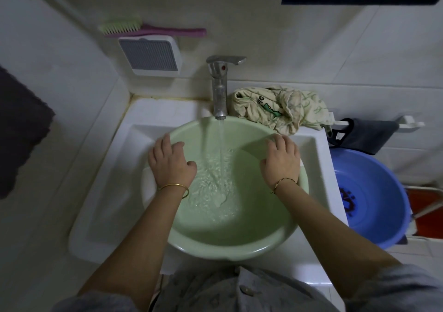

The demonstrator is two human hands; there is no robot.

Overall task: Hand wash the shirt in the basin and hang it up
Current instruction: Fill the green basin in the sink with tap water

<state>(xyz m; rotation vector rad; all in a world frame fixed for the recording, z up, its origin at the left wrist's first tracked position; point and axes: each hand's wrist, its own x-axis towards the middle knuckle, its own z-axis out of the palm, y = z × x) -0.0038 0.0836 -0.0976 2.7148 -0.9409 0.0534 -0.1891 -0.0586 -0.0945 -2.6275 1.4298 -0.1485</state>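
Early stage, filling. Green basin (230,244) sits in the white sink (107,216), frame centre. Tap (220,91) is running and shallow water (215,192) is pooling.

Left hand (171,160) holds the basin's left rim, thumb inside. Right hand (281,158) holds the right rim likewise.

Shirt (275,108) lies crumpled and apparently dry on the sink ledge, upper right of the basin.

Still left, by this view: soaking, scrubbing, rinsing, wringing, hanging.

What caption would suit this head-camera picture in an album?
Left hand and right hand hold the green basin filling under the tap; the shirt lies crumpled beside it.
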